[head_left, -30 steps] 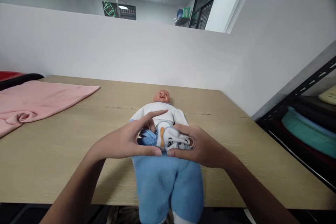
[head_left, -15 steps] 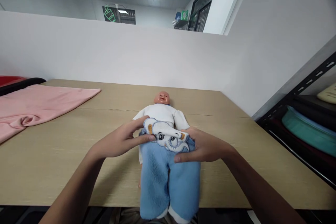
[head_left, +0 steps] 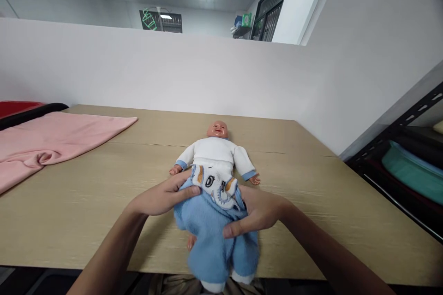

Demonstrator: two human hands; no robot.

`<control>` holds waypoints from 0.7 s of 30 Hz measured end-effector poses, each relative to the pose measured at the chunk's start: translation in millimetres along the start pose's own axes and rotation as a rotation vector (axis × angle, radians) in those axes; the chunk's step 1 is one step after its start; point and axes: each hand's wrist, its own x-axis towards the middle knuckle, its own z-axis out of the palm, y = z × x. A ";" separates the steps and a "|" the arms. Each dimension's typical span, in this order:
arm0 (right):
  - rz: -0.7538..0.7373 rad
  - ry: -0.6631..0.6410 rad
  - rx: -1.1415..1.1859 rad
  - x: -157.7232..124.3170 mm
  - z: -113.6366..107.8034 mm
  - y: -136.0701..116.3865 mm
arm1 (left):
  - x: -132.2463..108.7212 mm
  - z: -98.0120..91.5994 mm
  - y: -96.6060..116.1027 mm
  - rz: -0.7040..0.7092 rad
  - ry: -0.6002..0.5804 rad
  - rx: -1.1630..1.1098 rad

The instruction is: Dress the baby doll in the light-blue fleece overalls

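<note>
A baby doll point(head_left: 216, 150) in a white top lies on its back on the wooden table point(head_left: 86, 184), head pointing away from me. Fluffy blue trousers point(head_left: 216, 235) with a white embroidered animal patch cover its legs and hang past the near table edge. My left hand point(head_left: 162, 196) grips the trousers' waistband on the left side. My right hand point(head_left: 256, 214) is closed on the waistband and fabric on the right side. A small bare doll foot shows under the blue fabric.
A pink cloth point(head_left: 44, 140) lies spread on the table's far left. A black metal shelf rack point(head_left: 404, 147) with a teal tub point(head_left: 411, 173) stands at the right. A white partition wall runs behind the table.
Both hands have pulled the blue trousers up the doll toward its waist, and the trouser legs have risen along the near edge. The doll's hands now show.
</note>
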 end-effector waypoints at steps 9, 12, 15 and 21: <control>0.212 0.264 0.321 -5.1 26.3 32.2 | -18.7 32.2 -35.9 -0.123 -0.147 -0.592; 0.097 -0.039 0.335 -8.2 21.0 20.4 | -15.6 40.1 -43.7 -0.108 0.094 -0.706; 0.081 -0.176 0.408 -12.8 19.2 7.6 | -15.6 48.1 -48.8 -0.185 0.133 -0.736; 0.162 0.269 0.453 -14.3 37.0 19.7 | -29.1 63.6 -56.6 -0.215 0.092 -0.641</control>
